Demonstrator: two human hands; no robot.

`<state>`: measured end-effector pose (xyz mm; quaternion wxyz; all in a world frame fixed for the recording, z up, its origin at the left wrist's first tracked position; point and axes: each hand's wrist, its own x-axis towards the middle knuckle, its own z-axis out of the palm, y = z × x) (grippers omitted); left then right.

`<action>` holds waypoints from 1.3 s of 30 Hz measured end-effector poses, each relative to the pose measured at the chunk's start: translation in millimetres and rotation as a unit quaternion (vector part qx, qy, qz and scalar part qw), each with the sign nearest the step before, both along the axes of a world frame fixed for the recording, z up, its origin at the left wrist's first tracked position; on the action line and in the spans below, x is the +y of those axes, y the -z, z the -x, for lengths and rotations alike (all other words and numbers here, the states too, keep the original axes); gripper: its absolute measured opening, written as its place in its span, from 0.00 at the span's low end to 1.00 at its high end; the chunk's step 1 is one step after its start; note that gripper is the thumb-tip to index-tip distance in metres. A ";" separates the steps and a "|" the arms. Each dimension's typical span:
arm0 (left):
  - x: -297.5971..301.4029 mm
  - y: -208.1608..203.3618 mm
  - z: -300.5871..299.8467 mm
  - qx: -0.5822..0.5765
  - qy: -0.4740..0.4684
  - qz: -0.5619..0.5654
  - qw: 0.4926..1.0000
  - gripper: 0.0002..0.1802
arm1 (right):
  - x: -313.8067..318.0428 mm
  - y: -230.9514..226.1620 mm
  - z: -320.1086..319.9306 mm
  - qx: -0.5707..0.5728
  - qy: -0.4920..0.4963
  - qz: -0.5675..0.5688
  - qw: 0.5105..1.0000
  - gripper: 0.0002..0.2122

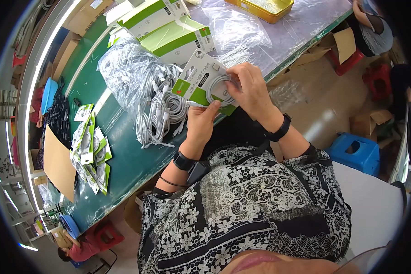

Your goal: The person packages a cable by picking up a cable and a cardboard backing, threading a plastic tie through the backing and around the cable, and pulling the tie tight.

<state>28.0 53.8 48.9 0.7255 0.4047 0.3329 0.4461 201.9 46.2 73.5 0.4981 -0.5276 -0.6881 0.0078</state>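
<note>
The green table [128, 157] has bare room mid-surface — by its near edge the left hand [202, 121] pinches a card [192, 86], fingertips hidden behind, while the right hand [251, 89] grips the card's coiled cable [209, 92].

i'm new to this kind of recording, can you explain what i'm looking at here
There's no machine: these are a person's own bare hands, seen from a camera worn on their head, looking down. Its wide lens bends straight edges. The left hand holds a green-and-white card; the right hand touches the coiled cable against it. On the table lie loose grey cables, a clear plastic bag, stacked cards and a pile of carded cables.
</note>
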 end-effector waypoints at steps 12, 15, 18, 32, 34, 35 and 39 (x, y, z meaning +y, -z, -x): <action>14.2 -20.2 19.5 0.148 0.135 -0.143 0.969 0.17 | -5.3 3.2 -14.2 0.092 -0.045 0.075 0.992 0.11; 10.3 -17.7 14.2 0.114 0.086 -0.055 0.988 0.17 | -6.5 7.2 -10.4 0.095 -0.044 0.072 0.992 0.11; 7.4 -18.8 9.1 0.109 0.088 0.005 0.990 0.17 | -8.1 5.0 -11.0 0.095 -0.048 0.075 0.992 0.11; -4.6 3.6 12.7 0.154 0.059 -0.080 0.983 0.12 | -3.8 4.9 -12.5 0.193 -0.073 0.086 0.975 0.11; -7.0 1.0 12.4 0.031 0.043 0.060 0.997 0.09 | -2.8 10.3 -17.5 0.258 -0.120 0.162 0.945 0.11; -5.8 2.4 15.7 0.030 0.040 0.061 0.997 0.09 | -2.4 12.7 -20.4 0.321 -0.163 0.234 0.903 0.10; 2.2 0.0 35.6 0.311 0.188 0.059 0.930 0.11 | 0.3 13.8 -15.7 0.313 -0.150 0.268 0.899 0.10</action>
